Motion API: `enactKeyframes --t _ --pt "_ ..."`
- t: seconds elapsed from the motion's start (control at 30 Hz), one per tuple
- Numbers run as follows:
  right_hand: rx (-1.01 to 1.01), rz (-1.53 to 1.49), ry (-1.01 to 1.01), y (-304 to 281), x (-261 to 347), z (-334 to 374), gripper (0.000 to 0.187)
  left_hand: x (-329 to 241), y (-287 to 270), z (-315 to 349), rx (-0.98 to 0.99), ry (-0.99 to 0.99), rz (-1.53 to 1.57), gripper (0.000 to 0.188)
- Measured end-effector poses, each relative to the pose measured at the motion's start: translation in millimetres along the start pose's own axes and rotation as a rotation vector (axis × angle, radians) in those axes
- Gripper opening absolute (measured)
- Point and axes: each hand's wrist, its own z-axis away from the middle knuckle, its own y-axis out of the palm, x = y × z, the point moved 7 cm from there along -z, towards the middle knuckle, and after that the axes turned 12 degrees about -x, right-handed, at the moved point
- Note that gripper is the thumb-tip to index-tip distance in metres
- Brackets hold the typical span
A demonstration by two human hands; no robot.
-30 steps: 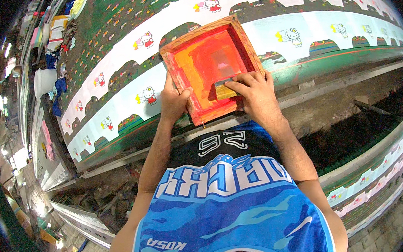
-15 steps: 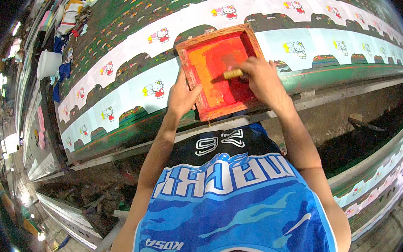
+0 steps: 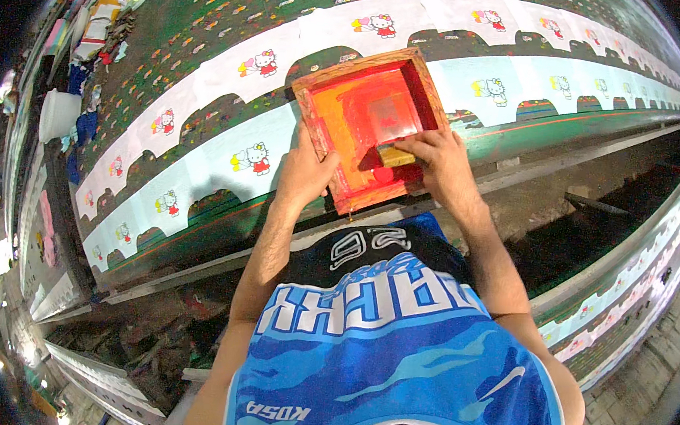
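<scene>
A wooden screen-printing frame (image 3: 358,68) lies over the near row of pale-blue cut pieces (image 3: 281,126). Orange and red ink covers its inside, with a paler patch of mesh (image 3: 395,118) showing. My left hand (image 3: 306,170) grips the frame's left rim, thumb on top. My right hand (image 3: 445,166) is closed on a small yellowish squeegee (image 3: 395,157) inside the frame, near its lower right. A bright red blob of ink (image 3: 383,174) sits just below the squeegee. The squeegee's working edge is hidden.
Pinkish-white pieces (image 3: 227,77) with a cartoon-cat print form a second row beyond. Both rows lie on a long green table (image 3: 513,142) spotted with ink. A metal rail (image 3: 192,267) runs along its near edge. A white bucket (image 3: 60,113) stands at far left; another table (image 3: 630,275) is at right.
My right hand has drawn the squeegee toward me, down the inside of the frame. A paler mesh patch now shows above it. My left hand stays on the rim.
</scene>
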Motion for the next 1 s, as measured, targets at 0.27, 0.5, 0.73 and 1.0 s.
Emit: enactKeyframes --t 0.27,0.5,0.73,1.0 --pt "-0.038 -0.089 -0.023 -11 -1 6 0.058 -7 3 2 -0.036 0.000 0.154 0.098" --pt "-0.142 -0.121 -0.052 -68 -91 9 0.059 -80 80 -12 -0.167 0.146 0.142 0.104" --pt "-0.125 -0.116 -0.016 -116 -212 25 0.061 -147 187 -30 -0.145 0.235 0.083 0.107" --pt "-0.130 -0.143 -0.008 -119 -228 28 0.055 -128 210 -43 -0.142 0.274 0.118 0.103"
